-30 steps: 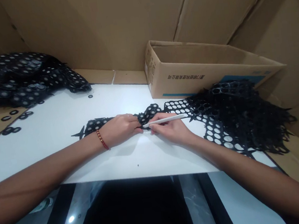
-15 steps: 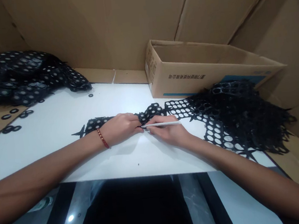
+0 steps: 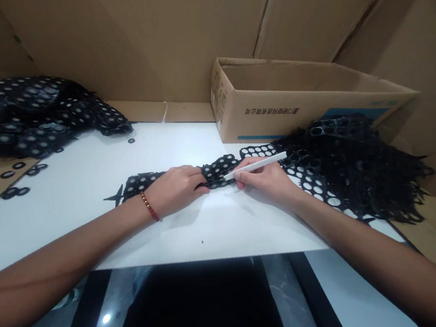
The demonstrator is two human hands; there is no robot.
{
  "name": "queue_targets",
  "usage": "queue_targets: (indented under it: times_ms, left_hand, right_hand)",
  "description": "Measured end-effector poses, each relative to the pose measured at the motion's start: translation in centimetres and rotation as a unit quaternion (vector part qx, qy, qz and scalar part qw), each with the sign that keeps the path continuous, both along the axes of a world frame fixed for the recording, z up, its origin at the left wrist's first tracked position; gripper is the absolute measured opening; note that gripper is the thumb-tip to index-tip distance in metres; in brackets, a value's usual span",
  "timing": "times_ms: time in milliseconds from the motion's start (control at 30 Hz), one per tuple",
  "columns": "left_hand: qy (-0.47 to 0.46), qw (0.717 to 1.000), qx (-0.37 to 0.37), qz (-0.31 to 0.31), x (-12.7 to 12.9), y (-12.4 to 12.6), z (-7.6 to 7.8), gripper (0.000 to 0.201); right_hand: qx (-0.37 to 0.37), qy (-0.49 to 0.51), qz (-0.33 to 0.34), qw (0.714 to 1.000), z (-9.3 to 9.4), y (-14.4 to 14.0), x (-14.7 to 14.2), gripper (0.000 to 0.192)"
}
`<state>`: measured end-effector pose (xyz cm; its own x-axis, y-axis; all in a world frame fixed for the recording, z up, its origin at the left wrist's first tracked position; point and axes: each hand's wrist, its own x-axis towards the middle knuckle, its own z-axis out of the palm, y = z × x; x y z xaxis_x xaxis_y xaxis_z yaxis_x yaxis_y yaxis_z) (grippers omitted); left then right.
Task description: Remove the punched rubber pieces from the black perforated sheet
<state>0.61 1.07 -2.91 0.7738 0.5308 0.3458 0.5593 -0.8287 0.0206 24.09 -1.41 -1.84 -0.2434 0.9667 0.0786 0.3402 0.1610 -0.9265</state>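
A black strip punched with round holes [image 3: 218, 168] lies across the middle of the white table [image 3: 96, 172]. My left hand [image 3: 175, 188], a red bead bracelet on its wrist, presses down flat on that strip. My right hand [image 3: 267, 180] grips a thin white stick [image 3: 255, 165] like a pen. The stick's tip touches the strip just right of my left fingers.
A heap of black punched sheets [image 3: 355, 163] spreads at the right, beside an open cardboard box [image 3: 297, 96]. Another black heap [image 3: 31, 116] sits at the far left, with loose black rings [image 3: 11, 179] near it. Cardboard walls surround the table.
My right hand has shifted to the right with the white stick, and its tip now rests further right on the strip. My left hand has stayed in place.
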Motion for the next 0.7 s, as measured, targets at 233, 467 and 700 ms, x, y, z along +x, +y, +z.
queue_targets:
  times_ms: [233, 467, 700]
  left_hand:
    - [-0.006, 0.999, -0.017, 0.029, 0.5, -0.4, 0.2, 0.018]
    - [-0.008, 0.998, -0.024, 0.056, 1.0, -0.5, 0.1, 0.025]
    - [-0.011, 0.998, 0.013, 0.057, 1.4, -0.3, -0.5, 0.023]
  right_hand:
    - [-0.006, -0.003, 0.000, 1.000, 0.1, -0.2, -0.4, 0.023]
    - [0.001, -0.008, 0.005, 1.000, -0.1, -0.2, -0.3, 0.020]
    - [0.004, -0.011, 0.010, 1.000, -0.4, -0.1, -0.3, 0.019]
